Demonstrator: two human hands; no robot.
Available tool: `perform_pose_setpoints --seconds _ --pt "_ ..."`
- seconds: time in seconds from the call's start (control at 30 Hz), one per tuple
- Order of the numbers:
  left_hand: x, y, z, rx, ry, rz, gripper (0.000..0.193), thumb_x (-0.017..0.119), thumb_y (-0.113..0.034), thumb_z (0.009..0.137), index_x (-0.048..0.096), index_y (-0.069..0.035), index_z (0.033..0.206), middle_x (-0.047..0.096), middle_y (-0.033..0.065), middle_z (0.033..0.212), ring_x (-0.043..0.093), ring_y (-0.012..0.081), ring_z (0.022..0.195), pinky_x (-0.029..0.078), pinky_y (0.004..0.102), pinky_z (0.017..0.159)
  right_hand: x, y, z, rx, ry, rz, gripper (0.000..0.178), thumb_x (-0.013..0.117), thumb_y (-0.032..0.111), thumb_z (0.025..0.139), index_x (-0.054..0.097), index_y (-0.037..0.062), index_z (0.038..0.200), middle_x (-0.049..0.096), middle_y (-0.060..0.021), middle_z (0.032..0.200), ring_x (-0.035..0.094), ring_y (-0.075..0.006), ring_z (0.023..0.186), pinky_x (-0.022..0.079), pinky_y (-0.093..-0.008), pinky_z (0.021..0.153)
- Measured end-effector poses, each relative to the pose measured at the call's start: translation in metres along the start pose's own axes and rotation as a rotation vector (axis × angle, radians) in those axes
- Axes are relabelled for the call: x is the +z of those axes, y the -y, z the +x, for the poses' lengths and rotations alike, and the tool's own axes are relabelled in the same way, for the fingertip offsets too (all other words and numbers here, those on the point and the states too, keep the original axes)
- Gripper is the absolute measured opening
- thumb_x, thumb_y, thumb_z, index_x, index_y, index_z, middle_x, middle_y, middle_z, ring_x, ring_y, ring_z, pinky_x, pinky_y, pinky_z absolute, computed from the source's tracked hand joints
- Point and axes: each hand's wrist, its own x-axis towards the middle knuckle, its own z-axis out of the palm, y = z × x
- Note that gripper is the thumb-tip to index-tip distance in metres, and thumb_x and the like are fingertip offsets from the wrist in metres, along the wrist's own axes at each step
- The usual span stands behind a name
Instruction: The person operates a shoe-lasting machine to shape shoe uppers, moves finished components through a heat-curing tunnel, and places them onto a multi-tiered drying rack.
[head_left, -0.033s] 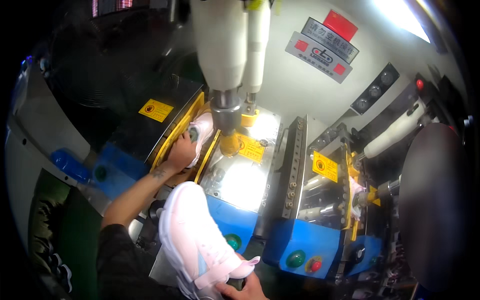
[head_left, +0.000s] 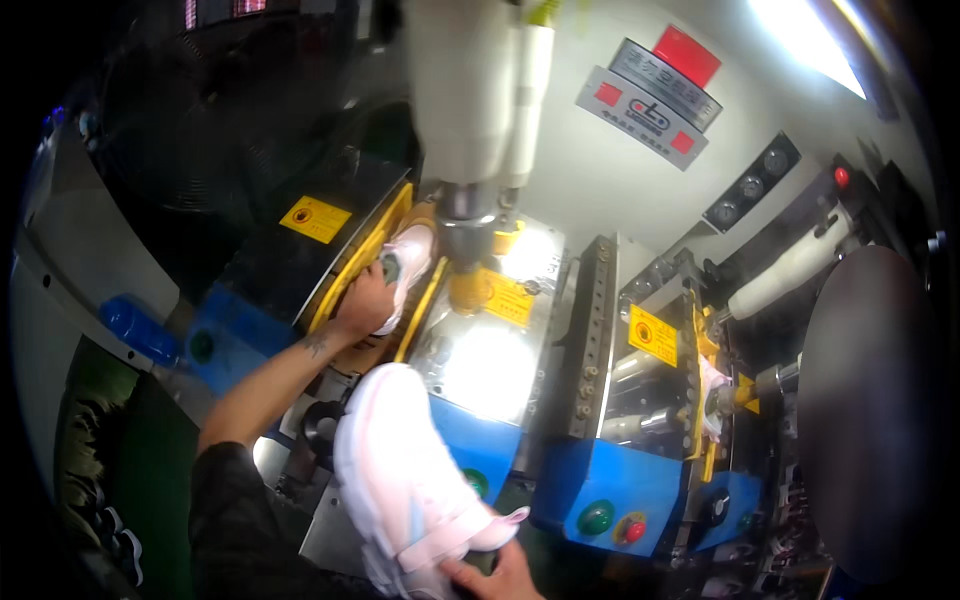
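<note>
The near pink shoe is in the right hand, fingers gripping its heel; it sits slightly further right in view than a moment ago. The left hand still has its fingers closed on the far pink shoe, beside a yellow plate. Neither shoe is released, so the work seems little advanced.

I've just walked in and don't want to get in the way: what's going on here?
A person is at a white-and-blue metal machine with both hands busy. The left hand grasps a pale pink shoe that sits between yellow-edged plates of the machine. The right hand holds another pale pink and white sneaker near its heel, outside the plates.
</note>
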Motion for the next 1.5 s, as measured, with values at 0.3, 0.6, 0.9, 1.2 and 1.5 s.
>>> perform_pose_setpoints --seconds 0.3,0.6,0.9,1.2,1.5 --pt "-0.204 0.009 -0.141 -0.849 -0.367 -1.641 0.048 0.052 -0.023 0.092 0.041 -0.001 0.133 0.056 0.0137 0.122 0.058 0.0235 0.106 0.049 0.0358 0.087 0.029 0.053 0.109 0.211 -0.047 0.389 0.045 0.069 0.021 0.082 0.052 -0.0034 0.116 0.063 -0.0133 0.101 0.064 -0.0213 0.088 0.053 -0.0347 0.08" --pt "-0.208 0.005 -0.394 -1.166 -0.516 -1.074 0.048 0.04 -0.03 0.095 0.042 0.0 0.133 0.054 0.0158 0.125 0.055 0.0299 0.107 0.044 0.0425 0.092 0.077 0.08 0.349 -0.309 -0.511 -0.417 0.041 0.06 0.022 0.084 0.044 -0.002 0.114 0.054 -0.0208 0.102 0.061 -0.0326 0.082 0.052 -0.0396 0.072" --pt "-0.196 0.005 -0.464 -1.28 -0.407 -0.758 0.05 0.036 -0.032 0.096 0.04 0.001 0.133 0.05 0.0176 0.128 0.051 0.0336 0.111 0.041 0.0461 0.095 0.122 0.05 0.379 -0.468 -0.676 -0.531 0.05 0.062 0.019 0.077 0.038 -0.0111 0.11 0.049 -0.0321 0.106 0.052 -0.0468 0.098 0.042 -0.0485 0.089" --pt "-0.187 -0.015 -0.434 -1.221 -0.771 -1.401 0.051 0.04 -0.03 0.095 0.036 -0.001 0.136 0.046 0.0192 0.132 0.048 0.0341 0.116 0.041 0.046 0.097 0.08 0.099 0.311 -0.296 -0.105 -0.714 0.067 0.062 0.038 0.08 0.041 -0.013 0.117 0.041 -0.0308 0.129 0.049 -0.0409 0.116 0.045 -0.043 0.092" --pt "-0.19 -0.128 -0.434 -1.055 -1.034 -1.6 0.054 0.045 -0.028 0.093 0.033 -0.002 0.139 0.041 0.0207 0.135 0.046 0.0345 0.121 0.04 0.0459 0.1 -0.046 -0.067 0.06 -0.717 0.122 -1.608 0.079 0.07 0.035 0.078 0.033 0.0022 0.14 0.025 -0.0219 0.147 0.027 -0.043 0.134 0.022 -0.0605 0.106"
